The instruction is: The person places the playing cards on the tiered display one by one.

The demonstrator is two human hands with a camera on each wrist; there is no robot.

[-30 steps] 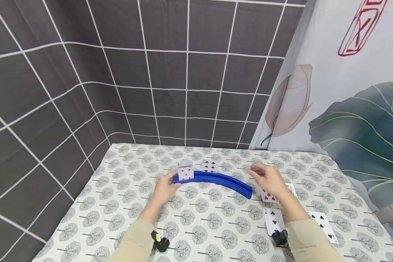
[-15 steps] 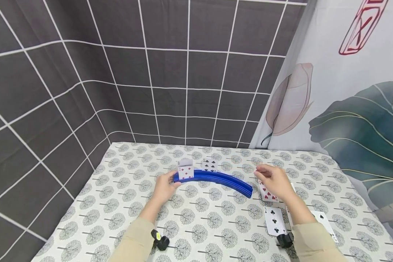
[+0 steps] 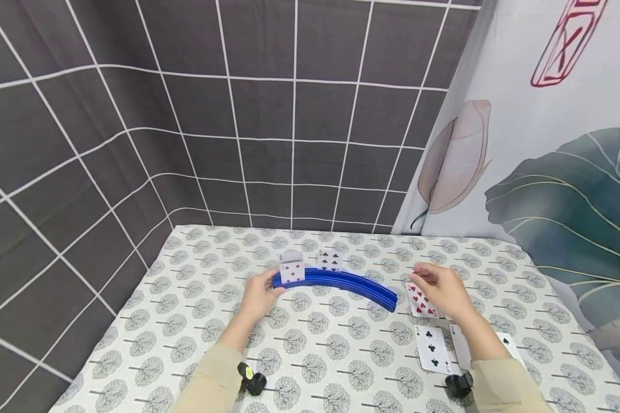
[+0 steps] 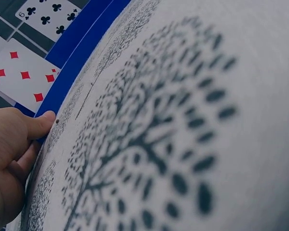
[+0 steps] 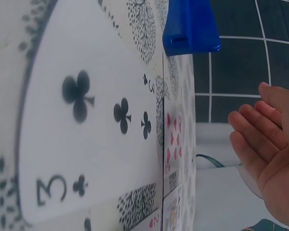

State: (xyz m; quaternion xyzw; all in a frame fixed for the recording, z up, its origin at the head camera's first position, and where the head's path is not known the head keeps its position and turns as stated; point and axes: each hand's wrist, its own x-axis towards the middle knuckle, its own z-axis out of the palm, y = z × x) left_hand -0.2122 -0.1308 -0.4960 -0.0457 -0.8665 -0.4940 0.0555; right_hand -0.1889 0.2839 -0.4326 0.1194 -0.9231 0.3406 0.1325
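Observation:
My left hand [image 3: 259,296] grips the left end of a curved blue card holder [image 3: 348,282], its thumb on the front edge in the left wrist view. A five of diamonds [image 4: 21,72] stands in the holder beside that hand, with another card [image 3: 292,256] partly hidden behind it. Further along, a six of clubs [image 4: 49,18] stands upright too. My right hand [image 3: 442,291] hovers over the cards on the right, holding nothing; the right wrist view shows its fingers loosely bent. Nearest to it lies a hearts card [image 3: 420,301], partly covered in the head view.
A three of clubs [image 3: 432,349] lies face up near the right forearm. Beside it are a partly hidden card [image 3: 461,346] and a spades card [image 3: 510,346]. A face card [image 5: 172,211] shows in the right wrist view. A dark tiled-pattern curtain [image 3: 268,160] hangs behind the table.
My right hand has moved right, away from the holder's right end, uncovering more of the hearts card. My left hand and the holder have stayed in place.

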